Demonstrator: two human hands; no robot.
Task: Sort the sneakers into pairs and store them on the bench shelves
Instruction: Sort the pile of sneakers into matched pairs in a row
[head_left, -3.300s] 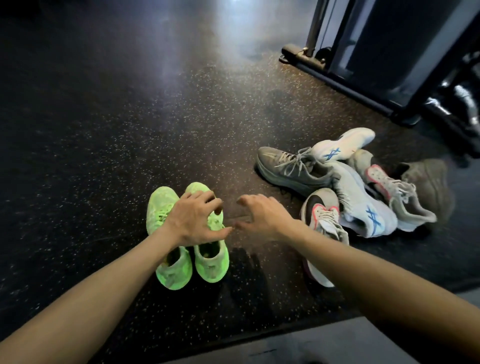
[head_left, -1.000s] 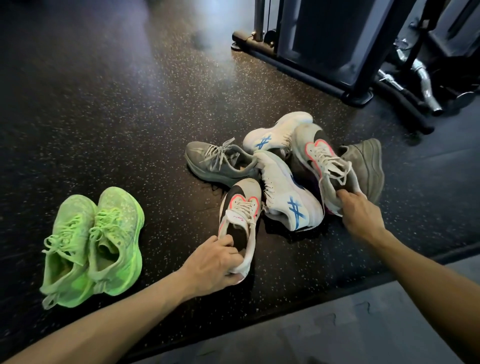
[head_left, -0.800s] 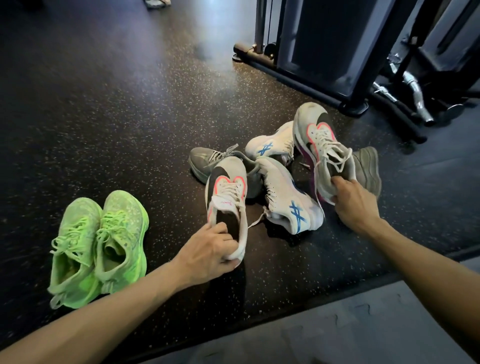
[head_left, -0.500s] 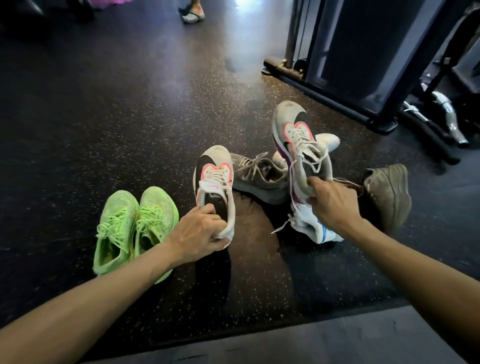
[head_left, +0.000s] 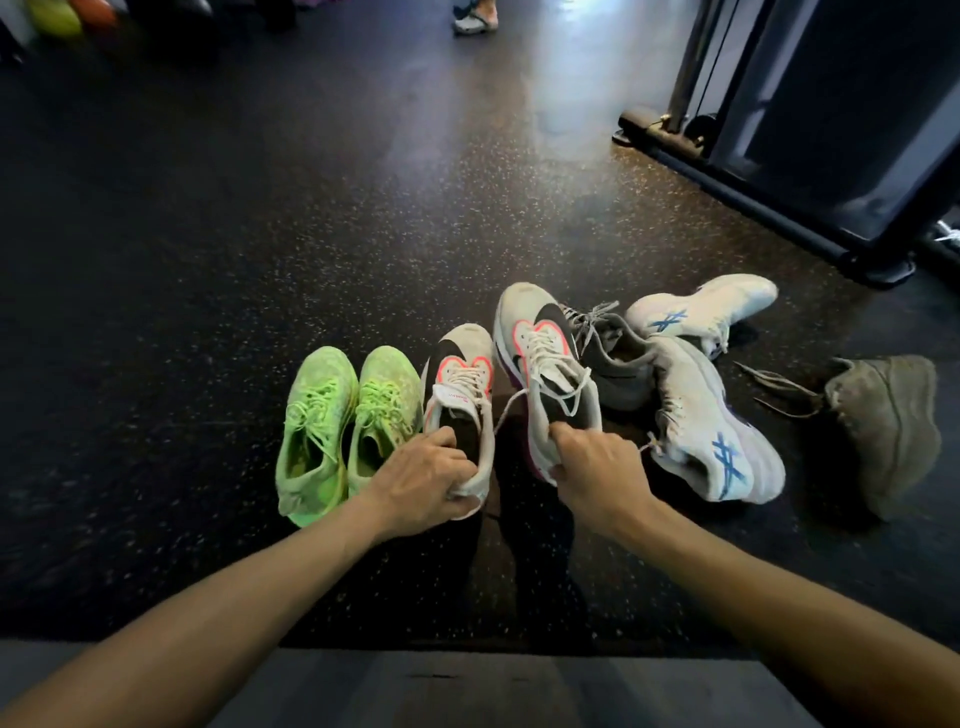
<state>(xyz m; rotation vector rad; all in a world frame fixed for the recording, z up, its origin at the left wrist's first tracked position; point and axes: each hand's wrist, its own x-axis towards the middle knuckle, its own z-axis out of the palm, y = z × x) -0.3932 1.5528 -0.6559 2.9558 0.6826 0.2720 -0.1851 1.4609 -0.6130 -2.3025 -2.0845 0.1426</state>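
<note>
Your left hand (head_left: 426, 480) pinches the heel collar of 1 pink-trim sneaker (head_left: 460, 400), thumb outside, fingers tucked into the opening. Your right hand (head_left: 597, 465) grips the heel of its twin, the second pink-trim sneaker (head_left: 545, 374), fingers curled over the collar, and it looks held off the floor with the toe tipped up. Both shoes run long axis away from you, toes forward, heels at your hands, side by side with a narrow gap between them. A loose lace spans that gap.

Key relation: the left-hand shoe sits just beside the green pair (head_left: 348, 421), which stands on the floor (head_left: 208, 260) to your left, toes the same way. So the set-down spot lies straight below and slightly left; my guess is you lower both parallel to the green pair, left hand nearer that slot.

Materials: pale mesh uppers, black side panels, neon pink edging round the tongues, white laces, soft foam soles. Green pair is speckled knit, lime laces.

Right of your right hand, the unsorted heap: 2 white sneakers with blue stripes (head_left: 717, 441), 1 gray sneaker (head_left: 613, 364) partly under them, another gray-tan sneaker (head_left: 888, 426) apart, laces trailing. Floor is dark speckled rubber. No bench shelves in view, so storing is not yet begun.
</note>
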